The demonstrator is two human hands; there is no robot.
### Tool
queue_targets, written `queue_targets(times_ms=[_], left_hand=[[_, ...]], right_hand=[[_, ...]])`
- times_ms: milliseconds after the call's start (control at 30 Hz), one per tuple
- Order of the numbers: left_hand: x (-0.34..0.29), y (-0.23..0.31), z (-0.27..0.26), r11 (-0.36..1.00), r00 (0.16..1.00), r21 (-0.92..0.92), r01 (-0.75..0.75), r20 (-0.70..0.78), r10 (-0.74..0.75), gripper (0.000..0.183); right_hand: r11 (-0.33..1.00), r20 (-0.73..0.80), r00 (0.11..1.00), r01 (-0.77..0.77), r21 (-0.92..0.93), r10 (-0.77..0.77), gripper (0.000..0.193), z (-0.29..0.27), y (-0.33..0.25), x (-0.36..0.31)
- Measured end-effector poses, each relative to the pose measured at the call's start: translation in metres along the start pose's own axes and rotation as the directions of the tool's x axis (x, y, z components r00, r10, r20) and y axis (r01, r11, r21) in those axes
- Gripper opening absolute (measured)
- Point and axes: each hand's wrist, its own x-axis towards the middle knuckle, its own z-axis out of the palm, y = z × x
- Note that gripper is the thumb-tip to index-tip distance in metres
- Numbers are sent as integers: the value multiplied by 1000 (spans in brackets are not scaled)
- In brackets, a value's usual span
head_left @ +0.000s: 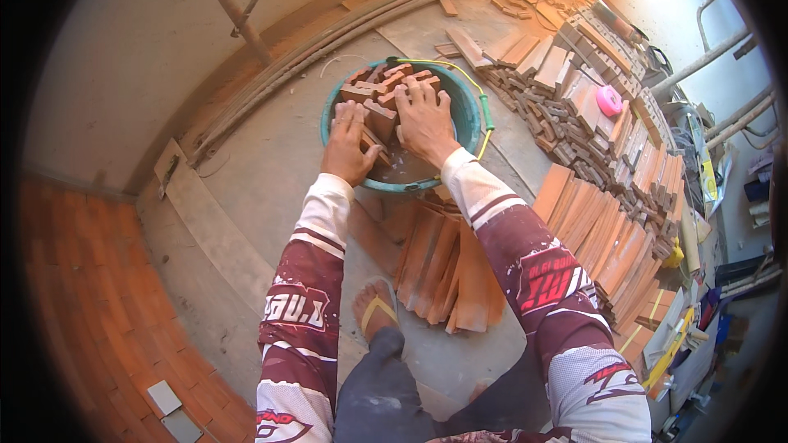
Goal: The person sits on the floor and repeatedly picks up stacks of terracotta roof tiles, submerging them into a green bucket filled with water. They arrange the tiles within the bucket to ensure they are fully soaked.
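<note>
Several reddish-brown brick tiles point(380, 121) stand on edge, packed together in a round teal tub point(469, 107) with murky water at its bottom. My left hand point(349, 146) is at the tub's left side, its fingers along the outer tiles and its thumb bent over a tile's near edge. From the right, my right hand point(427, 121) reaches over the rim, with fingers curled down onto the tiles. Both hands grip tiles in the tub; the undersides of the fingers are hidden. A yellow-green cord handle with a green grip point(487, 112) hangs at the tub's right.
A fan of long brick tiles point(443, 267) lies between my feet and the tub. Larger stacks of tiles point(595, 238) spread along the right, with a pink tape-measure-like round object point(608, 100) on top. Metal scaffold poles point(226, 4) stand at the wall. Orange tiled flooring point(98, 303) lies left.
</note>
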Motion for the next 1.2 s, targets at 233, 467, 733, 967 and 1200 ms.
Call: queue_targets(times_ms=[233,467,733,967,1200], left_hand=[[-3,13,-4,997,999,-66,-37,-7,37,84],[1,11,-6,1000,1000,8,-6,-2,6,86],[23,4,-6,999,996,-33,3,92,0,90],[22,-6,-9,999,993,-14,-37,115,39,89],[18,-5,-12,998,994,60,-23,112,16,88]], right_hand=[[921,-174,978,173,348,-118,44,32,-3,0],[910,-137,990,43,413,16,48,23,-7,7],[972,-238,942,230,-50,-236,40,30,43,10],[937,-274,897,336,-92,-348,31,18,68,18],[899,-153,886,428,-94,-437,33,2,75,6]])
